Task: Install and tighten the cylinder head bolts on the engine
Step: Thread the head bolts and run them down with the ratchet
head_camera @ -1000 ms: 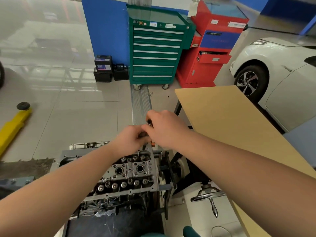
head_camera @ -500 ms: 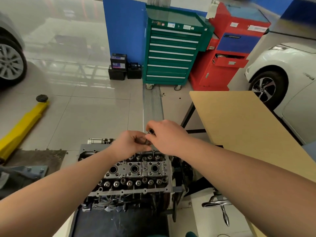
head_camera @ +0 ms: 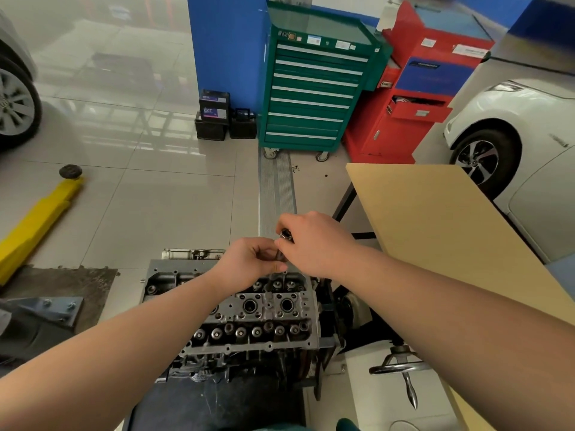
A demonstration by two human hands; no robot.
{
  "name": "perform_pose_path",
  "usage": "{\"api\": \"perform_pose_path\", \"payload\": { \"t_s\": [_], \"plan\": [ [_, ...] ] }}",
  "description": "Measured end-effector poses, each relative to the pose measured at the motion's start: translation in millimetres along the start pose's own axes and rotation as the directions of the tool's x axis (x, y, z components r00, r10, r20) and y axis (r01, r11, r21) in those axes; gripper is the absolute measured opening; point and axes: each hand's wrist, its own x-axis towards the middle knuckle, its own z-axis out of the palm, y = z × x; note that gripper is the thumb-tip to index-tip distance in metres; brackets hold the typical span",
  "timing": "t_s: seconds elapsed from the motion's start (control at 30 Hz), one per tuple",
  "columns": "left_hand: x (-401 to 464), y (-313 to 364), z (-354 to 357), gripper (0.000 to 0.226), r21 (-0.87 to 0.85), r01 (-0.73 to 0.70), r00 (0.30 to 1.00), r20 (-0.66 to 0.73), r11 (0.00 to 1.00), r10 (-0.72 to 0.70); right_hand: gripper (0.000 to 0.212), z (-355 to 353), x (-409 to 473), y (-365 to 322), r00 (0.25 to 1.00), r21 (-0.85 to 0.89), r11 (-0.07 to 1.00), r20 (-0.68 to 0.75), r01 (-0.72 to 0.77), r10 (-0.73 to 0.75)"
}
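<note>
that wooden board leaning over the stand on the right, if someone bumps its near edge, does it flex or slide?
Likely stiff: the board shows a flat face and straight edges with no sag. It may slide or pivot, since it appears to rest on a thin dark frame with no clamp visible. Probably light for its area, as it looks thin, though its thickness is hard to judge.

Light is being reflected off the glossy pale tiled floor [head_camera: 149, 213] and the painted green metal tool cabinet [head_camera: 311, 98]. The bare grey cast-metal cylinder head [head_camera: 261, 318] is being seen as dull and rough, the tan board tabletop [head_camera: 435, 231] as smooth and matt.
</note>
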Motion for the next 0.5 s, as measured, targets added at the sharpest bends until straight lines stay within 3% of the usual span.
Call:
{"api": "perform_pose_path", "payload": {
  "t_s": [0.33, 0.5],
  "plan": [
    [3, -2, -1, 0.021, 0.037, -0.048, 0.998, 0.03, 0.998, 0.047, 0.027, -2, -2, -3, 0.999, -0.025, 0.999, 0.021, -0.037, 0.037],
    [-1, -4, -3, 0.035, 0.117, -0.102, 0.987, 0.135, 0.988, 0.086, 0.033, -6, -17, -3, 0.995, 0.049, 0.998, 0.082, 0.051, -0.055]
  ]
}}
